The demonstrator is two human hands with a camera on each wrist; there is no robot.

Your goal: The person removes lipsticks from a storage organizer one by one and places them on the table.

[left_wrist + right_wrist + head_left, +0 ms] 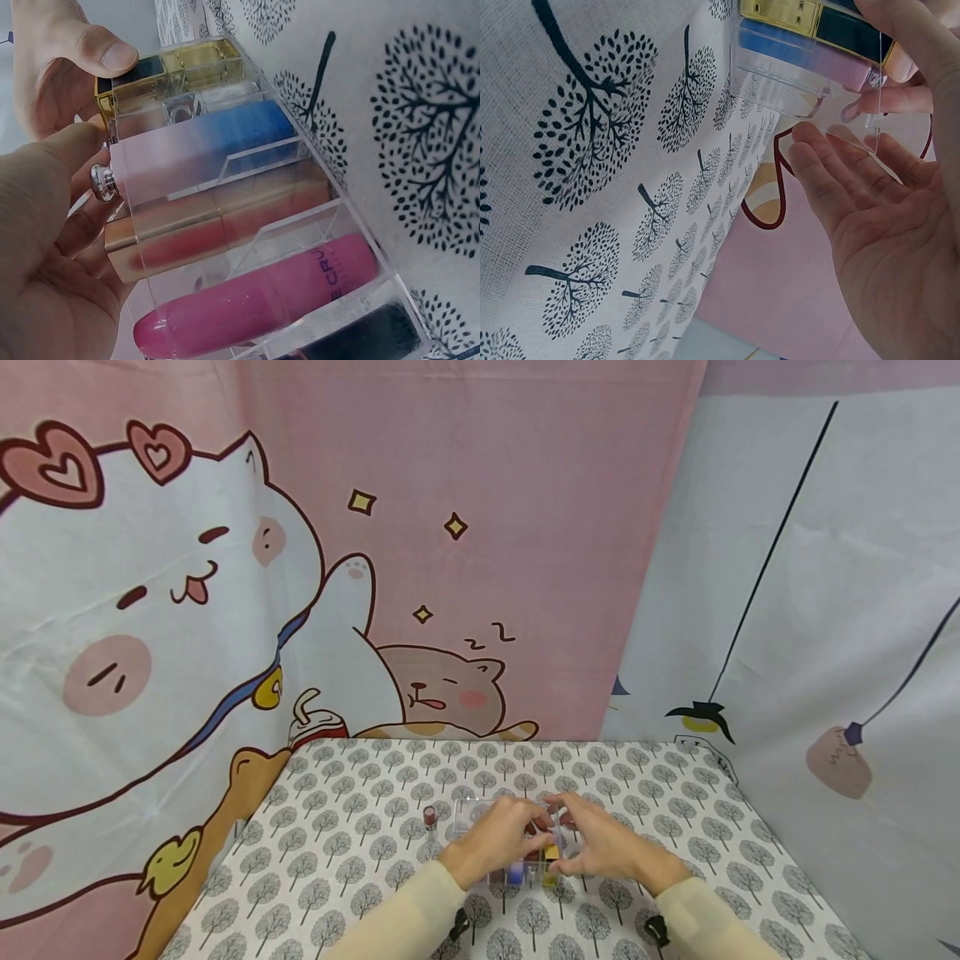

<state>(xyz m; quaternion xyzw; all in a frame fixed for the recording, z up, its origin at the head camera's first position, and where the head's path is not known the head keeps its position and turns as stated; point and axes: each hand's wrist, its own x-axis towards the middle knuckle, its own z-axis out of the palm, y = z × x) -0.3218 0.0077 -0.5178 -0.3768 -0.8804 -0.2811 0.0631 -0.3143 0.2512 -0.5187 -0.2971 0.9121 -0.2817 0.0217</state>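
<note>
A clear lipstick organizer [497,860] stands tilted in the wrist views, holding several lipsticks. A black-and-gold lipstick [142,81] sits in its end slot, beside a pink-and-blue one [202,150], a gold-and-red one [225,229] and a magenta one [255,300]. My right hand [603,843] grips that end of the organizer, thumb on the black-and-gold lipstick and fingers at the clear panel behind. My left hand [498,835] reaches over the organizer; its thumb touches the end of the same lipstick. How its other fingers lie behind the organizer is partly hidden.
A single lipstick with a clear lower part [430,817] stands on the tree-print cloth [337,860], left of the organizer. Cartoon-print curtains [480,568] hang behind the table and at its sides.
</note>
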